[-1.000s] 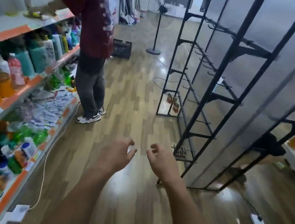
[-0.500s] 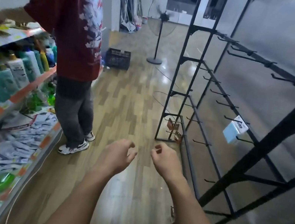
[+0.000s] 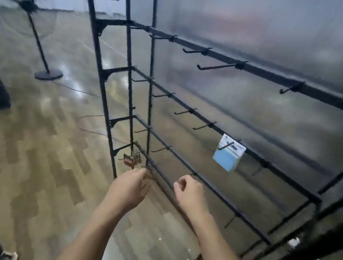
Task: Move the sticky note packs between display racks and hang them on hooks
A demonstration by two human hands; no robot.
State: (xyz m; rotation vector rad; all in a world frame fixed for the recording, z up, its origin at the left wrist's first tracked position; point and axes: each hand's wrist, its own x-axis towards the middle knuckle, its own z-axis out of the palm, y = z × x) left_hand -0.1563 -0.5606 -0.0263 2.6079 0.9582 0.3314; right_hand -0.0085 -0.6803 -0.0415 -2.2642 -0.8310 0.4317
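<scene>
Blue pack point(image 3: 227, 154): hangs on a rack point(image 3: 272, 75) hook, up-right of both hands.
Grip: left hand point(image 3: 131, 187) and right hand point(image 3: 190, 193) loosely curled, empty.
Advice: lift pack straight off hook tip.

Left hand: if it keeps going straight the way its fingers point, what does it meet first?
Probably the small brown packs hanging at the low end of the black rack. The left hand points up and forward at them, and its fingertips look almost there, though depth is hard to judge.
</scene>
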